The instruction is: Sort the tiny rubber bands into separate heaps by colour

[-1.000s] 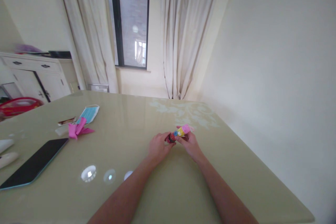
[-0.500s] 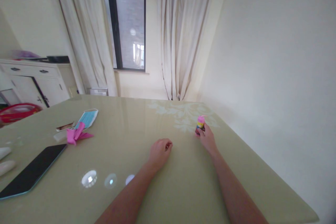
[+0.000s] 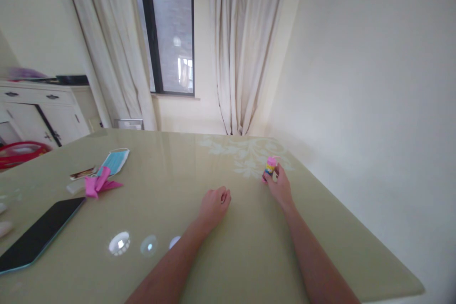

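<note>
A small upright toy (image 3: 270, 165), pink on top with yellow, blue and dark bands below, stands at the right of the table. Its fine detail is too small to make out. The thumb and fingers of my right hand (image 3: 280, 186) are closed around its lower part from the right side. To the left and nearer to me, my left hand (image 3: 213, 205) rests on the tabletop with its fingers curled in. Nothing shows in it, and a stretch of table lies between it and the toy.
On the left of the glossy greenish table (image 3: 160, 166) lie a black tablet (image 3: 42, 230), pink folded paper (image 3: 101, 184), a blue face mask (image 3: 116, 161) and a small brown packet (image 3: 83, 173). A white wall (image 3: 374, 104) runs along the right side.
The toy was held between both hands. My left hand let go of it and curled up; my right hand carried it right and turned it upright. In the last half second the hands barely moved.
</note>
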`<state>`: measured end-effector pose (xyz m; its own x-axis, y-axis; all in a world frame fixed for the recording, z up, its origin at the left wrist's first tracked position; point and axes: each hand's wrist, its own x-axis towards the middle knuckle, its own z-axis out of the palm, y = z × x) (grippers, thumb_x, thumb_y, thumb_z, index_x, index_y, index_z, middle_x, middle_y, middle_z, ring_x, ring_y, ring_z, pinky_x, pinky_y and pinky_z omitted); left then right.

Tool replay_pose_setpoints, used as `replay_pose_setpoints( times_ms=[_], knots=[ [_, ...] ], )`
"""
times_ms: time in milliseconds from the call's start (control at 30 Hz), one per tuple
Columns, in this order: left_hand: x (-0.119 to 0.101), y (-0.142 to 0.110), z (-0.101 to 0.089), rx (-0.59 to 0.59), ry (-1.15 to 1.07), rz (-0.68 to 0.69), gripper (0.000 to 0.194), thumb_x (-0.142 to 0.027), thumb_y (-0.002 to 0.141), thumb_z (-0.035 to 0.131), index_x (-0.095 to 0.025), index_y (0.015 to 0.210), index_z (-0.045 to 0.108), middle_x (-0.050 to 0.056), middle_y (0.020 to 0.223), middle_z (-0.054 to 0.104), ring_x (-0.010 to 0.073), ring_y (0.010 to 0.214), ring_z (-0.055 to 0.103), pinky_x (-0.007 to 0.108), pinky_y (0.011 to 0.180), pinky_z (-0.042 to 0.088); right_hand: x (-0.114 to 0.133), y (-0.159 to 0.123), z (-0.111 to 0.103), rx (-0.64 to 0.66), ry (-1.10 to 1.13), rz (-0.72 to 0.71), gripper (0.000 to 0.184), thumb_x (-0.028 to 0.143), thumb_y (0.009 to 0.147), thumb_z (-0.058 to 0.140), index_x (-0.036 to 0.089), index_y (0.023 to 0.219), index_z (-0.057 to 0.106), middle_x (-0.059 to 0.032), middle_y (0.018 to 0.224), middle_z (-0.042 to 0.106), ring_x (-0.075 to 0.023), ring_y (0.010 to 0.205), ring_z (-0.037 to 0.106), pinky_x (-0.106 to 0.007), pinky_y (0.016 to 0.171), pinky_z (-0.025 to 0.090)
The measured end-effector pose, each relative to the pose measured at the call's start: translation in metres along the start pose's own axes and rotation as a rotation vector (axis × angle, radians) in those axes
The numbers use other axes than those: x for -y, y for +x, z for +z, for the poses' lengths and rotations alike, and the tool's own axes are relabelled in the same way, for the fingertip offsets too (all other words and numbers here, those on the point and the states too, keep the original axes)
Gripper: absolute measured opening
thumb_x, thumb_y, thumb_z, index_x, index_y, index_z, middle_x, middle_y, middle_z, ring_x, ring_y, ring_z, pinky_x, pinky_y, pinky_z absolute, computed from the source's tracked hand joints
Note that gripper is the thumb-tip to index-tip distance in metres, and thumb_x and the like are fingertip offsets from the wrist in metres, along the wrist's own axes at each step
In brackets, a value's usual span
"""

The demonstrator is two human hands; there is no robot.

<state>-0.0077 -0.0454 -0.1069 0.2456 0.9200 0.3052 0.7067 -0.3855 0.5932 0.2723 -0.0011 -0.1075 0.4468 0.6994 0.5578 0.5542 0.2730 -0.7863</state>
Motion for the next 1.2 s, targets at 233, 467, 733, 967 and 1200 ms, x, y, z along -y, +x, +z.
replay_pose_setpoints(
  times_ms=[233,467,733,967,1200],
  knots=[
    [0.004,0.002,0.002,0.024,-0.025,0.003,0.035,-0.01,0.089,0.046,-0.021,0.056,0.045,-0.005,0.054,0.031,0.0131,0.054,0.029,0.031,0.059,0.021,0.066,-0.044,0.012,0.037,0.023,-0.301,0.019,0.038,0.096,0.06,0.025,0.084,0.055,-0.002,0.078,0.058,-0.0207,0.073,0.055,-0.034,0.072,0.045],
    [0.005,0.001,0.006,0.007,-0.019,0.011,0.03,-0.01,0.082,0.05,-0.021,0.054,0.052,-0.004,0.05,0.036,0.0133,0.054,0.034,0.028,0.058,0.029,0.082,-0.09,0.052,0.579,0.004,-0.459,0.033,0.017,0.08,0.056,0.024,0.061,0.03,0.0028,0.06,0.04,-0.0159,0.059,0.037,-0.031,0.059,0.024],
    [0.001,-0.002,0.009,0.026,-0.032,0.041,0.032,-0.01,0.078,0.052,-0.021,0.049,0.047,-0.005,0.049,0.034,0.0127,0.053,0.031,0.028,0.06,0.03,0.066,-0.086,0.049,0.592,-0.006,-0.421,0.042,0.024,0.081,0.057,0.022,0.054,0.025,0.0065,0.049,0.023,-0.0111,0.049,0.021,-0.029,0.053,0.016],
    [0.005,-0.007,0.007,0.034,-0.081,0.052,0.036,-0.011,0.08,0.049,-0.022,0.052,0.03,-0.007,0.051,0.025,0.0117,0.053,0.026,0.03,0.061,0.023,0.067,-0.09,0.053,0.544,-0.011,-0.412,0.039,0.025,0.078,0.061,0.022,0.05,0.034,0.0059,0.046,0.028,-0.011,0.046,0.023,-0.03,0.053,0.016],
    [0.01,-0.007,0.009,-0.016,-0.161,0.038,0.04,-0.024,0.092,0.044,-0.024,0.056,0.025,-0.006,0.053,0.025,0.0124,0.053,0.025,0.032,0.06,0.021,0.06,-0.057,0.033,0.204,-0.008,-0.336,0.052,0.042,0.097,0.057,0.025,0.058,0.029,0.0053,0.054,0.029,-0.0141,0.052,0.026,-0.032,0.058,0.024]
  ],
)
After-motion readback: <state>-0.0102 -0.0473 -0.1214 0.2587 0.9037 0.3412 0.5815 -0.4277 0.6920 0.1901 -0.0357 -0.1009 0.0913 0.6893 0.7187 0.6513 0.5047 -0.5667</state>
